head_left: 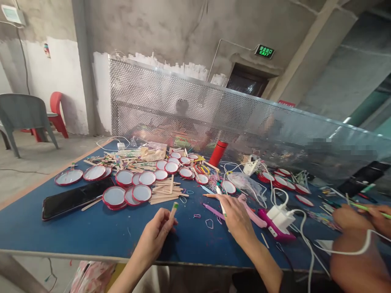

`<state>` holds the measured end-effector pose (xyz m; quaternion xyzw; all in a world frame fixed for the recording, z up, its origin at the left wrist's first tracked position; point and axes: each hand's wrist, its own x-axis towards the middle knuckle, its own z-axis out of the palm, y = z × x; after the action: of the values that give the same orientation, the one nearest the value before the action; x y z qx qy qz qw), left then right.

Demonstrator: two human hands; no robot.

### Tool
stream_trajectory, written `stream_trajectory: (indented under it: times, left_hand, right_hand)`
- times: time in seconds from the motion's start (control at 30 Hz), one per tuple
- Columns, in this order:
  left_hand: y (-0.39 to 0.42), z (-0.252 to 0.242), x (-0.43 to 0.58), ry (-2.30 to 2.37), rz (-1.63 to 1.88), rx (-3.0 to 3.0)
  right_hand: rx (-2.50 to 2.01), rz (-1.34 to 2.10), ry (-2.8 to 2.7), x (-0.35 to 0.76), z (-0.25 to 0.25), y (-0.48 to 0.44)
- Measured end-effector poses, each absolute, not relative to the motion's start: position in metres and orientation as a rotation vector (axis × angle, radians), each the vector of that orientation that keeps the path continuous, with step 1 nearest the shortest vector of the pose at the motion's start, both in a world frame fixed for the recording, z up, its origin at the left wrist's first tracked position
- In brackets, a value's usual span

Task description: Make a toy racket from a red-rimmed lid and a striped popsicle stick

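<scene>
My left hand (159,231) is closed around a wooden craft stick (173,211) whose upper end is coloured green. To its right, low over the table, my right hand (237,217) grips a white marker (218,191) between its fingers. An orange pencil (209,195) lies at the fingertips of that hand, and a purple pen (214,211) lies just beneath it. Small coloured paper clips (209,223) are scattered between the hands. Beyond my left hand is a pile of plain craft sticks (166,190), beside several red-rimmed round lids (142,193).
A black phone (77,198) lies at the left. Behind the sticks stands a red bottle (218,153). White chargers and cables crowd a magenta power strip (279,234) at the right, near a co-worker's hands (351,217). A perforated metal screen (189,93) borders the table's far side.
</scene>
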<state>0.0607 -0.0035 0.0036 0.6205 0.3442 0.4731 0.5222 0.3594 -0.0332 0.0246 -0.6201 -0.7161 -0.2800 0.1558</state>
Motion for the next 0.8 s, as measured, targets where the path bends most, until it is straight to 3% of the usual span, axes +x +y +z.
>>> stream_trajectory:
  times: [0.37, 0.8]
  left_hand:
    - [-0.001, 0.013, 0.055, 1.006, 1.184, 1.755]
    - [-0.010, 0.023, 0.060, 1.146, 0.803, 1.928]
  right_hand:
    - [-2.014, -0.835, -2.069, 0.369, 0.033, -0.007]
    - [-1.551, -0.190, -1.713, 0.351, 0.036, 0.047]
